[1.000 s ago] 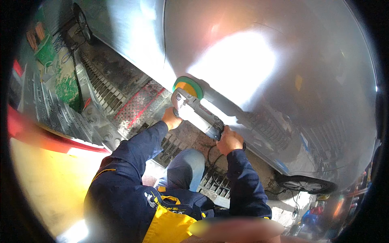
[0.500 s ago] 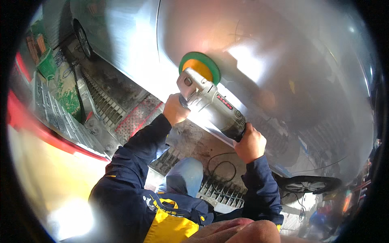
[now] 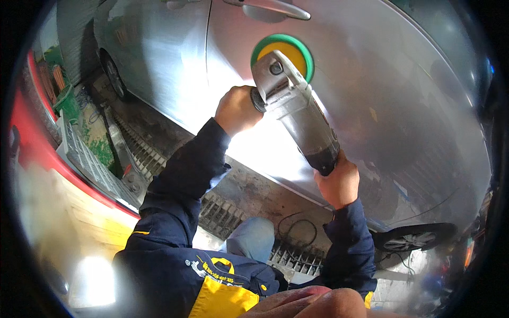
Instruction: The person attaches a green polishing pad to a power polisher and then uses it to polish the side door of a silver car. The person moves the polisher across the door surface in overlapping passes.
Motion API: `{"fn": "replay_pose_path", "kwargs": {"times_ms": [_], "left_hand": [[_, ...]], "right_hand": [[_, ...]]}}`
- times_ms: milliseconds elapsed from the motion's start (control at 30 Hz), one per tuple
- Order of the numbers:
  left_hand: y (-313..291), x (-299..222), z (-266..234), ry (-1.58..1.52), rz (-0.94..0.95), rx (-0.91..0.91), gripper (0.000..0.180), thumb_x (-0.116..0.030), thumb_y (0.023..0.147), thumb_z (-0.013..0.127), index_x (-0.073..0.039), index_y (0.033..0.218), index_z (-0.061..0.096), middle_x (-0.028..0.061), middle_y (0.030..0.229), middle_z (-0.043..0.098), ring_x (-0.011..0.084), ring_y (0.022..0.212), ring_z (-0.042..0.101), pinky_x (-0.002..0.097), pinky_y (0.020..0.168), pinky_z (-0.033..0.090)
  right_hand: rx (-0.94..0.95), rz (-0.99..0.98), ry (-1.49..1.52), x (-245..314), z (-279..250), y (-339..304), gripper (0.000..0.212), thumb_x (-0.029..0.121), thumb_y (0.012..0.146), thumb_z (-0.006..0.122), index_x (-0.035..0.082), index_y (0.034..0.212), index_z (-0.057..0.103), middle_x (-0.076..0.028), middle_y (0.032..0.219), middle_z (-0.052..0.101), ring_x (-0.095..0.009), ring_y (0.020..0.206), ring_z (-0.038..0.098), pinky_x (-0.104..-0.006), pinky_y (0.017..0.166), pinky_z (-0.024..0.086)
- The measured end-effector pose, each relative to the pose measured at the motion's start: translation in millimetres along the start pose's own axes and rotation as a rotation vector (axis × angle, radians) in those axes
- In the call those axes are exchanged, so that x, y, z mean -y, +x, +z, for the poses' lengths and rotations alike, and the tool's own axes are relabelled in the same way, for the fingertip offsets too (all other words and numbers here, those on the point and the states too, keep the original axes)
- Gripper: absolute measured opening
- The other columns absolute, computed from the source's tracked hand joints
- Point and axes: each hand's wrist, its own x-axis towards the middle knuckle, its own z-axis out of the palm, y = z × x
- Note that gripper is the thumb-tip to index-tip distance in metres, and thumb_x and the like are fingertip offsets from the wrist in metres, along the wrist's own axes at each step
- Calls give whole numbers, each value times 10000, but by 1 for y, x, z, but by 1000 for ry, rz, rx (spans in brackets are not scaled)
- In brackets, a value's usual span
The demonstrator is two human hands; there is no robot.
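A grey rotary polisher (image 3: 302,114) with a black rear end is held up against the side of a silver car (image 3: 382,122). Its round pad (image 3: 289,42), green at the rim and yellow inside, lies against the door panel, below the door handle (image 3: 278,7). My left hand (image 3: 237,110) is closed round the black side grip near the polisher's head. At the rear end of the body, my right hand (image 3: 339,182) is wrapped round the black handle. The pad's working face is hidden against the paint.
The car's wheels are at the far left (image 3: 114,77) and lower right (image 3: 413,238). A black cable (image 3: 297,225) loops over the floor grating (image 3: 220,214) by my knee. A red car (image 3: 47,164), a grey slatted panel (image 3: 87,164) and a green bucket (image 3: 68,100) stand on the left.
Both hands have carried the polisher up the door and slightly right. The pad is now closer to the door handle, which has come into view.
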Motion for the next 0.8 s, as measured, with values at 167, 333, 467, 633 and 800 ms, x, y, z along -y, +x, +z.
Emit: {"fn": "replay_pose_path", "kwargs": {"times_ms": [167,333,467,633,800], "left_hand": [[3,-32,-7,234,-2,130,251,-241,898,650,-19,803,716,235,821,730,431,828,738,476,769,590],[5,-23,-15,86,-200,179,261,-241,900,649,-4,821,725,263,838,728,451,832,734,472,751,575],[15,22,-28,273,-8,50,164,-152,845,687,2,860,741,234,886,754,434,894,744,470,825,601],[34,76,-63,614,-82,101,183,-183,852,693,-29,900,780,213,967,780,418,1001,746,471,917,608],[43,105,-95,431,-311,-46,212,-199,902,685,-20,964,780,233,1040,773,430,1076,723,469,949,600]], "right_hand": [[-53,3,96,-2,-1,-21,466,188,740,838,6,1143,693,-270,923,759,-471,902,750,-506,782,609],[-34,55,75,1,9,-13,435,233,757,826,16,1108,689,-264,903,758,-470,886,750,-526,801,607],[-54,-96,-11,25,25,20,395,244,794,787,33,1098,647,-231,846,753,-474,828,743,-549,764,609],[67,-127,-106,59,46,69,439,279,791,804,-14,1074,638,-256,898,750,-474,879,735,-540,784,603],[32,-344,-148,91,63,121,383,249,792,779,-27,1014,635,-223,831,726,-456,825,728,-546,765,599]]}}
